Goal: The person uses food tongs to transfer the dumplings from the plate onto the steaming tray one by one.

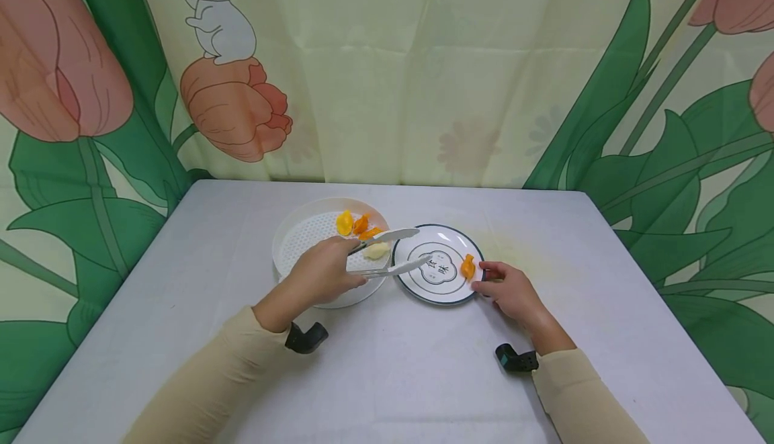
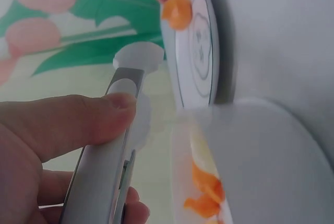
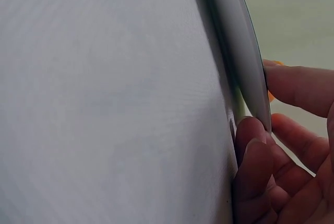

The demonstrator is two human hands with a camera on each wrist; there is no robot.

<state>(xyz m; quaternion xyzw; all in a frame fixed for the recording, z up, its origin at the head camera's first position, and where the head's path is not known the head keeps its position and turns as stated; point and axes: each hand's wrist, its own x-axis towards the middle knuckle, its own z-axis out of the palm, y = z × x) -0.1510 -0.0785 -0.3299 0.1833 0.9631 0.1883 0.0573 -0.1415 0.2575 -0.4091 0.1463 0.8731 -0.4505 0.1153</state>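
My left hand [image 1: 323, 273] grips a pair of metal tongs [image 2: 99, 182], its thumb pressed along one arm. The spread tips of the tongs, with nothing between them, hang above the gap between a white round tray [image 1: 299, 236] and a blue-rimmed white plate [image 1: 417, 286]. On the right side of the plate sits a small orange lumpy piece [image 1: 468, 267]. My right hand [image 1: 514, 294] pinches the plate's right rim, with fingers under the edge in the right wrist view. In the perforated tray lie a yellow piece [image 1: 345, 223], orange pieces [image 1: 361, 224] and a pale piece [image 1: 377, 251].
A white cloth covers the table [image 1: 411, 377]. Behind it hangs a pale curtain [image 1: 387, 95] printed with tulips and a white animal. Tray and plate stand side by side near the table's middle, their rims close together.
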